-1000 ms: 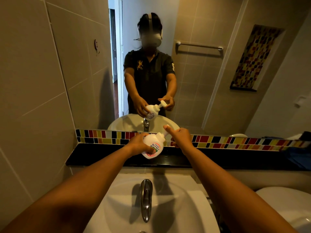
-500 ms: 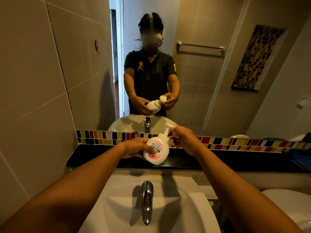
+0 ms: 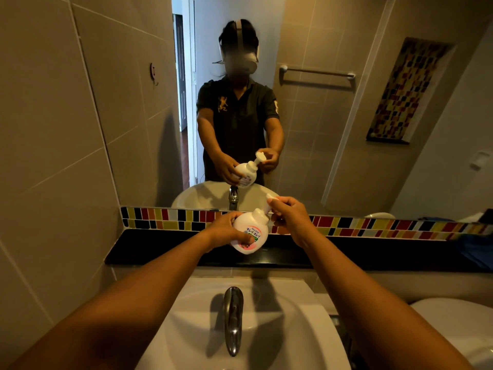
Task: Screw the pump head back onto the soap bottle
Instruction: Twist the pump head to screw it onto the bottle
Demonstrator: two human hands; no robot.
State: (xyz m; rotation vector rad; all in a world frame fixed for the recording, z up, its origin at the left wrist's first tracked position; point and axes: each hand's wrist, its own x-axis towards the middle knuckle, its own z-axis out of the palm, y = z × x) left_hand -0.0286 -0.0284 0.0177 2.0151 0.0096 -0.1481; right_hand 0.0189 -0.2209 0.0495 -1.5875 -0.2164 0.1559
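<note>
A round white soap bottle (image 3: 249, 232) with a pink and green label is held in the air above the black ledge (image 3: 160, 252), tilted a little to the right. My left hand (image 3: 226, 231) wraps around its left side, thumb across the label. The white pump head (image 3: 269, 202) sits on the bottle's neck, and my right hand (image 3: 289, 217) closes around it from the right, hiding most of it. The mirror repeats the bottle with the pump on top.
A white basin (image 3: 306, 329) with a chrome tap (image 3: 233, 319) lies below my arms. A strip of coloured tiles (image 3: 373, 225) runs along the wall above the ledge. A toilet lid (image 3: 453, 332) shows at the lower right, with blue cloth (image 3: 477, 247) on the ledge's right end.
The bottle has turned from lying sideways to nearly upright and come slightly lower. My right hand has shifted its grip around the pump head.
</note>
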